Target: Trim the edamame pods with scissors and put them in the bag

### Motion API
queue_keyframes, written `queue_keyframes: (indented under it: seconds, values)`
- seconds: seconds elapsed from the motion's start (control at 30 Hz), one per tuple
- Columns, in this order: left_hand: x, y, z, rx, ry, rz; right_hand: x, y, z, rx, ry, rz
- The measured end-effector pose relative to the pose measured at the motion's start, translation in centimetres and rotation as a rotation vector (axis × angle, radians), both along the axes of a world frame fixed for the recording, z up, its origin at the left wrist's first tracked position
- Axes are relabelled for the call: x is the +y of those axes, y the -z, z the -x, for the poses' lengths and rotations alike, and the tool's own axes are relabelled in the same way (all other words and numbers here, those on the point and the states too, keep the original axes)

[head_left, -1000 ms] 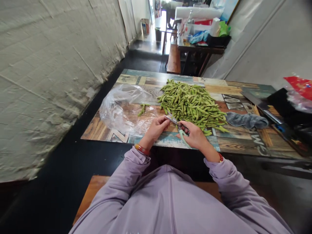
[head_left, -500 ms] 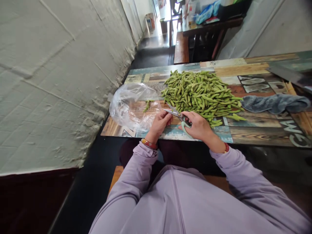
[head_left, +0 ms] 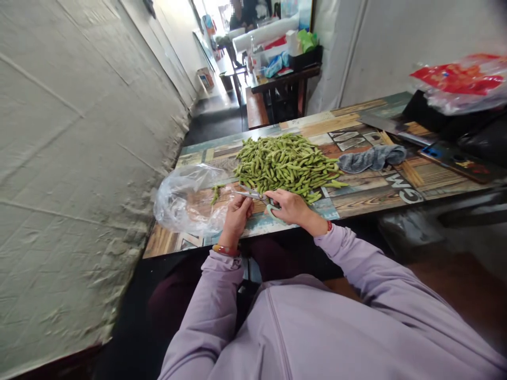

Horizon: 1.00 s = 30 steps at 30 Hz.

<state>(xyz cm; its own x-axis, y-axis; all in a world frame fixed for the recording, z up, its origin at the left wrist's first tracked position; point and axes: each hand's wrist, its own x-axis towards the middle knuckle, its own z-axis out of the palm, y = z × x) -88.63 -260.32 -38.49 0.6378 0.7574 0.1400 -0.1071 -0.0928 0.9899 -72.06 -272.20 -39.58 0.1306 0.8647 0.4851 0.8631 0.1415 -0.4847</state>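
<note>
My right hand (head_left: 292,208) is wrapped round the pale green handles of a pair of scissors (head_left: 253,195). The blades point left and look slightly parted, just over the fingertips of my left hand (head_left: 236,215). That hand is closed in a pinch, and whatever lies between its fingers is hidden. Right behind both hands spreads a large heap of green soybean pods (head_left: 283,161). To the left, a clear plastic bag (head_left: 178,203) lies on the table, with a few green pods (head_left: 216,194) on it.
On the patterned table (head_left: 360,203) lie a grey cloth (head_left: 372,158), a cleaver (head_left: 382,124) and a phone (head_left: 459,158). A red and clear plastic package (head_left: 467,82) sits at the far right. A rough wall (head_left: 79,174) runs along the left. Someone sits in the background.
The view has swung to the right, bringing the phone and the plastic package into sight. My hands stay together at the scissors, whose blades remain by my left fingertips.
</note>
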Motion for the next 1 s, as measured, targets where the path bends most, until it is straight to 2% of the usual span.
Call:
queue_keyframes:
  seconds: [0.43,0.63,0.73,0.87,1.0]
  values:
    - [-0.3,0.1,-0.2,-0.036,0.023,0.033,-0.5,1.3,-0.1,-0.05,0.075,-0.029]
    - [-0.5,0.3,-0.3,-0.085,0.043,0.153,-0.4,1.5,-0.4,0.088,0.258,-0.134]
    - [-0.4,0.7,-0.4,-0.152,0.011,0.163,-0.4,1.6,-0.6,0.121,0.327,-0.178]
    - [-0.3,1.0,-0.3,-0.168,-0.083,0.118,-0.3,1.8,-0.9,0.154,0.273,-0.274]
    - [-0.4,0.7,-0.1,-0.157,-0.069,0.18,-0.3,2.0,-1.1,0.17,0.23,-0.331]
